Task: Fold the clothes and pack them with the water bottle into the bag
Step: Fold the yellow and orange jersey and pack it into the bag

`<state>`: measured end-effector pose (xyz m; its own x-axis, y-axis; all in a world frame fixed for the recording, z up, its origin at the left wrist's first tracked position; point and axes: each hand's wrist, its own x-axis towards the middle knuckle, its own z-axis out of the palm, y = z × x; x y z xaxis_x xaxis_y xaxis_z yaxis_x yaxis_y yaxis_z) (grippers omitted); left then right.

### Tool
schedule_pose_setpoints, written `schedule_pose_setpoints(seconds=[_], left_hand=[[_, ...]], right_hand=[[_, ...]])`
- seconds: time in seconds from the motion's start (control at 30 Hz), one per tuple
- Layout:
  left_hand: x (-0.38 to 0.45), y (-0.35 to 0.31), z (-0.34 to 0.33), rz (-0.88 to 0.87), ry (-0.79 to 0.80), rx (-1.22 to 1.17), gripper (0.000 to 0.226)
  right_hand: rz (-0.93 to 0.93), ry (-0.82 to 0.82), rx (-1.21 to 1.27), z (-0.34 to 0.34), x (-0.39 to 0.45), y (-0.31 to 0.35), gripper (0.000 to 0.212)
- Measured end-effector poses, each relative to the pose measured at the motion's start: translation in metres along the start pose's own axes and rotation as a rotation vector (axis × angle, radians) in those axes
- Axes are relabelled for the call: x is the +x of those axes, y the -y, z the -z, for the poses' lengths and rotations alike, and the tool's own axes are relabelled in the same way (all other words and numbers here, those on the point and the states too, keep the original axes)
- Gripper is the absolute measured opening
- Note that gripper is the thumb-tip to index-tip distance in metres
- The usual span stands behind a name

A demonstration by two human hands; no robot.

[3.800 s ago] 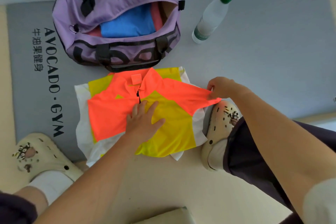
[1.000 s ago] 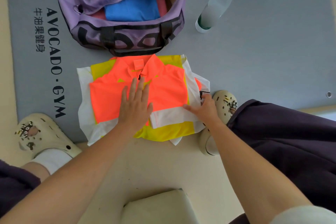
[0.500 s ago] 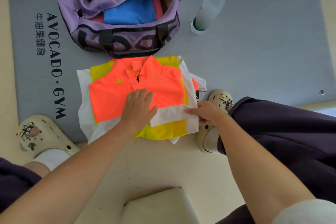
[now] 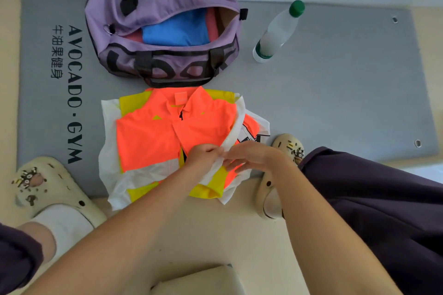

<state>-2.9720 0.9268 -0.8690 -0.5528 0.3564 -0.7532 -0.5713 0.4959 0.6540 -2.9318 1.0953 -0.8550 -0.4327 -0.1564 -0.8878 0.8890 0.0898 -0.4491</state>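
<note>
Both hands, left (image 4: 203,155) and right (image 4: 249,155), pinch the shirt's (image 4: 148,136) white hem, with the bag (image 4: 163,31) straight ahead, long side facing.

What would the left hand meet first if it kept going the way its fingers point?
The left hand, gripping the white hem strip of the orange, yellow and white jacket, points rightward at the right hand, so it likely meets that hand first; depth is unclear.
</note>
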Motion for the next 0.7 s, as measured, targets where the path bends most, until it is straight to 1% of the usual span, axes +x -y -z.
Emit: schedule_pose_setpoints(seconds=[0.03, 0.1, 0.13, 0.17, 0.23, 0.3, 0.4, 0.47, 0.5, 0.57, 0.63, 0.67, 0.7], left_hand=[[0.003, 0.001, 0.002, -0.010, -0.011, 0.012, 0.024], [0.007, 0.003, 0.006, -0.022, -0.016, 0.043, 0.030], [0.009, 0.004, 0.007, -0.030, -0.012, 0.056, 0.030], [0.010, 0.004, 0.009, -0.037, -0.010, 0.067, 0.029], [0.012, 0.007, 0.012, -0.040, -0.012, 0.063, 0.027], [0.012, 0.008, 0.015, -0.035, -0.013, 0.028, 0.023], [0.009, 0.006, 0.022, -0.022, -0.006, -0.018, 0.016], [0.006, 0.004, 0.032, 0.005, 0.023, -0.062, 0.005], [0.005, 0.003, 0.040, 0.020, 0.052, -0.064, 0.010], [0.001, 0.002, 0.059, 0.041, 0.146, -0.108, 0.022], [-0.004, 0.002, 0.082, 0.079, 0.231, -0.257, 0.033], [-0.008, 0.004, 0.093, 0.098, 0.252, -0.336, 0.038], [-0.010, 0.005, 0.103, 0.096, 0.251, -0.360, 0.043]], right_hand=[[-0.012, -0.104, 0.055, 0.008, 0.003, 0.004, 0.026], [-0.011, -0.393, 0.209, 0.023, 0.013, 0.013, 0.035], [0.003, -0.497, 0.246, 0.029, 0.020, 0.017, 0.041], [0.019, -0.542, 0.232, 0.032, 0.028, 0.022, 0.047], [0.031, -0.544, 0.132, 0.030, 0.043, 0.034, 0.050], [0.029, -0.591, 0.079, 0.027, 0.058, 0.044, 0.043], [0.051, -0.679, 0.147, 0.024, 0.071, 0.058, 0.025], [0.068, -0.688, 0.184, 0.019, 0.073, 0.064, 0.020], [0.084, -0.674, 0.205, 0.016, 0.072, 0.067, 0.019], [0.129, -0.594, 0.263, 0.005, 0.069, 0.079, 0.018], [0.166, -0.517, 0.254, -0.011, 0.065, 0.095, 0.024], [0.183, -0.489, 0.226, -0.021, 0.064, 0.104, 0.027], [0.200, -0.461, 0.202, -0.032, 0.063, 0.113, 0.029]])
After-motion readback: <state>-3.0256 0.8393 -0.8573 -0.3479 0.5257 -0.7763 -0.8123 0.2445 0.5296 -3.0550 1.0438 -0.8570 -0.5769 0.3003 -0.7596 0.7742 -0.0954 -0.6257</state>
